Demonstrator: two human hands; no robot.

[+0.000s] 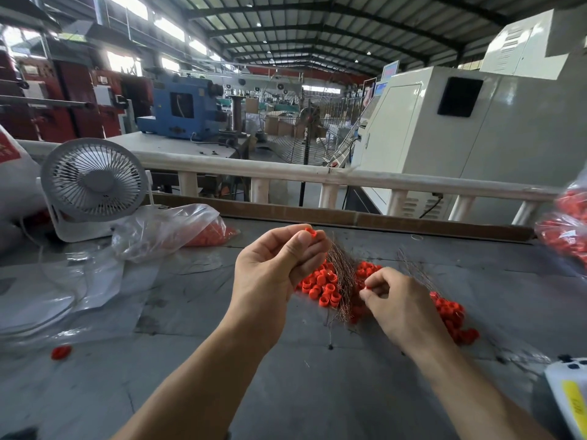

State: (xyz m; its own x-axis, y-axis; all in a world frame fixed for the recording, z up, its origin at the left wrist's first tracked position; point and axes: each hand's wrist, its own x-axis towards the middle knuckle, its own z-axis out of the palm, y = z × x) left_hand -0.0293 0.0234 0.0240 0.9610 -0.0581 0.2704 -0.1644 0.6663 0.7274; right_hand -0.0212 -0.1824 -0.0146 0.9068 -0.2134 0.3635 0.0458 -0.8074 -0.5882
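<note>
My left hand point(279, 265) is raised above the grey table point(286, 392) and pinches a small red plastic ring point(310, 232) between thumb and fingertips. A bundle of thin copper wires point(341, 274) fans down from that same hand. Below it lies a pile of red rings point(320, 289). My right hand point(403, 304) hovers low over the pile with curled fingers, pinching something small and red at its fingertips. More red rings point(452, 315) and a second spray of wires point(416, 271) lie to its right.
A white desk fan point(92, 185) stands at the back left beside a clear plastic bag of red rings point(178, 230). Another bag of red rings point(568, 227) sits at the right edge. A stray red cap point(61, 352) lies front left. A white device point(571, 395) is front right.
</note>
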